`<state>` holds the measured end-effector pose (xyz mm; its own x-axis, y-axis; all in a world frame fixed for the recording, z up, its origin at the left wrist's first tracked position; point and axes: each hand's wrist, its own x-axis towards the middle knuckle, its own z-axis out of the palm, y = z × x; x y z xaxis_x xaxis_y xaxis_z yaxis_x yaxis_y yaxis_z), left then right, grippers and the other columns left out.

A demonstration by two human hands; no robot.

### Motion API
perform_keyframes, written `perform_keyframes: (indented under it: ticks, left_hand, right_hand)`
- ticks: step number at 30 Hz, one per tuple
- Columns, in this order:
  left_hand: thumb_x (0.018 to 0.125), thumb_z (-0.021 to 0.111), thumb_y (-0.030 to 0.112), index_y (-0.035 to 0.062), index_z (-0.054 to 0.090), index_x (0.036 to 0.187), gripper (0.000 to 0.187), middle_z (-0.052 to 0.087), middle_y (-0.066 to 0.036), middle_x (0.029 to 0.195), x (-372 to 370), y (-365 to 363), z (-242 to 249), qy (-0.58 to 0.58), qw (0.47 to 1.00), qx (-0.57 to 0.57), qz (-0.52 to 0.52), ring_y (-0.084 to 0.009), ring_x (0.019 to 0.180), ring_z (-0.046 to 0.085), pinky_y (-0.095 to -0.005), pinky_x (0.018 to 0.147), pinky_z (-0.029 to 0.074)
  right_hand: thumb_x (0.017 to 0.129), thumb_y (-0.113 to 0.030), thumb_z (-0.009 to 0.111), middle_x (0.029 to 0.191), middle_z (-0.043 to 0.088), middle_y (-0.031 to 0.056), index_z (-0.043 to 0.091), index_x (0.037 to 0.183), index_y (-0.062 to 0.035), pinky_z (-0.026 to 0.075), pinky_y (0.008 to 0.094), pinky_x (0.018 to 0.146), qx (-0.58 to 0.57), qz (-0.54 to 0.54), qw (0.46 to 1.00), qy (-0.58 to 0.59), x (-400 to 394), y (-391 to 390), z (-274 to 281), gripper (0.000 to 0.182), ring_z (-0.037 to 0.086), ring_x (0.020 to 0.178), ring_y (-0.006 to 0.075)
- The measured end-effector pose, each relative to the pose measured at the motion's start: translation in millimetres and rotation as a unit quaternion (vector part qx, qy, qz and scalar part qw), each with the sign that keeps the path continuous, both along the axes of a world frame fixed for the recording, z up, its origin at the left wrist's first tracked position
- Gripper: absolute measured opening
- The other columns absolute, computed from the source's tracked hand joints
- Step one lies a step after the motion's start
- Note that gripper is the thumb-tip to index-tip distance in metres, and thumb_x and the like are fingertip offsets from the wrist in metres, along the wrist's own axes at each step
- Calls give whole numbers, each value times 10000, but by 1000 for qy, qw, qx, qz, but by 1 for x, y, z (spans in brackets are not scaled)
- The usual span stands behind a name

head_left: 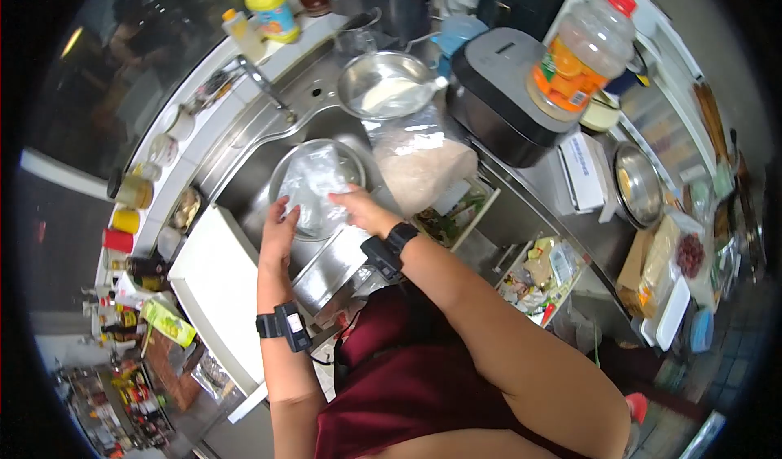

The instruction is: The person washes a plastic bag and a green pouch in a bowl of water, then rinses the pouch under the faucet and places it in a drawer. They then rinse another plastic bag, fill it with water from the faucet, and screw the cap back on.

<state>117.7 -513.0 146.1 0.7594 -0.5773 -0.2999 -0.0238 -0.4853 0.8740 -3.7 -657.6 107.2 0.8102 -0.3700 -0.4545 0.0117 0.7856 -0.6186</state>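
The right hand (366,210), at four o'clock of the metal bowl (359,166), has its fingers clamped on a clear plastic bag (314,174) lying across that bowl. The left hand (279,235), at half past seven, curls its fingers with slight gaps by the bag's edge; whether they pinch it, I cannot tell. The bowl sits in the steel sink (243,166). At one o'clock, a second bowl (348,79) holds something pale; toward half past two lies a larger bag (428,166) with pale contents. On the table (577,232), a black cooker (497,84) carries an orange-labelled jug (582,52) at two o'clock. A dark window (130,60) stands at ten.
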Motion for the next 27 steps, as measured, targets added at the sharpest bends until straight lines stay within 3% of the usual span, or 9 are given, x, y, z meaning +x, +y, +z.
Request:
perform_keyframes:
  ticks: [1,4,7,14,18,19,22,27]
  left_hand:
    - [844,573,275,105,413,1271,487,465,-46,1224,-1,1,5,11,1000,-7,-4,-170,1033,462,-329,784,380]
    - [849,566,265,95,428,1260,466,463,-51,1229,-4,-2,12,25,1000,-7,1,-181,1035,462,-340,797,384]
    - [853,562,250,92,433,1255,451,462,-51,1231,-3,-6,12,27,1000,2,-4,-186,1040,462,-340,810,384]
    - [853,561,225,108,483,1199,374,512,-46,1158,-5,-26,5,26,999,-22,1,-149,989,486,-302,793,393]
    - [841,566,172,108,530,1100,269,577,-19,990,-31,-72,-35,-3,997,-68,-24,-117,827,527,-256,669,437]
    - [839,573,176,105,545,1079,252,575,-19,982,-57,-85,-22,2,997,-49,-61,-121,812,530,-263,653,451]
    - [828,604,192,27,512,1131,357,581,-100,1010,-114,-115,-34,55,976,-82,-191,-183,904,550,-292,790,445]
    - [822,610,200,30,452,1206,449,553,-128,1112,-154,-135,-47,70,962,-37,-261,-210,972,539,-300,808,446]
  right_hand:
    - [819,-100,595,1073,558,91,469,1152,-86,484,426,760,65,15,997,-23,1,-5,-6,356,561,957,241]
    - [824,-175,611,1079,557,81,457,1172,-107,490,458,743,35,44,998,1,3,-13,-14,386,566,959,252]
    - [821,-180,614,1073,564,71,475,1159,-106,494,430,751,28,15,999,25,-2,-12,3,372,573,954,233]
    - [813,-132,602,1021,586,82,518,1112,-45,492,354,779,12,-15,995,-102,-35,-32,-12,322,586,924,198]
    - [791,-67,584,1044,568,98,462,1169,-32,482,351,795,29,-123,989,-78,-74,-46,-17,399,574,946,226]
    - [790,-67,582,1055,561,98,454,1174,-35,480,354,795,25,-155,985,-78,-82,-47,-14,406,570,950,229]
    - [790,-68,576,1085,542,95,435,1185,-45,474,362,796,-6,-250,966,-58,-109,-47,-12,421,558,964,233]
    - [790,-83,588,1109,527,90,410,1206,-56,444,369,826,-120,-446,886,44,-161,-56,-34,453,534,995,231]
